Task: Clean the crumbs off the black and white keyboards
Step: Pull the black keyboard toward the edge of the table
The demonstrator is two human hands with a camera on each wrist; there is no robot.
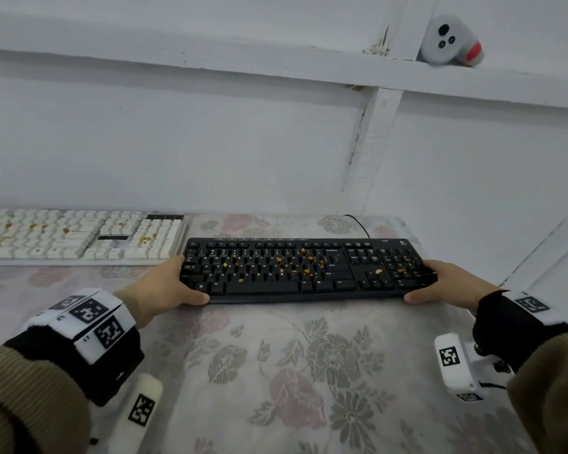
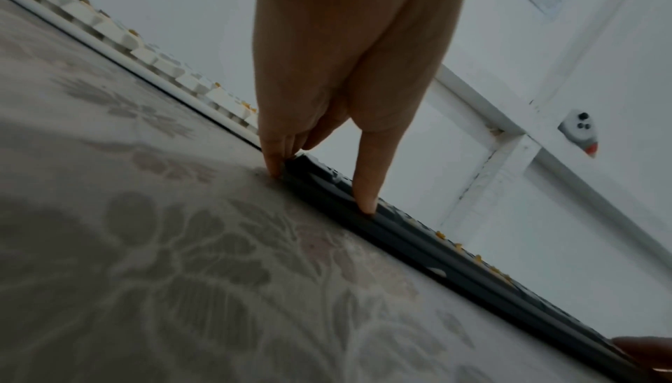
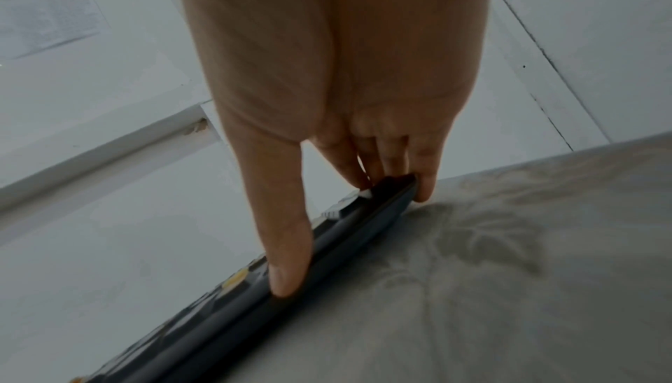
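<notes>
The black keyboard lies across the middle of the flowered cloth, with orange crumbs scattered over its keys. My left hand grips its left end, thumb on the front edge and fingers curled round the side. My right hand grips the right end the same way. In the left wrist view the thumb presses the black keyboard's front rim. In the right wrist view my fingers wrap the black keyboard's corner. The white keyboard, also crumbed, sits at the back left, untouched.
A flowered cloth covers the table in front of me. The black keyboard's cable runs back to the white wall. A grey and white device with a red end rests on a high ledge. The table ends near the right wall.
</notes>
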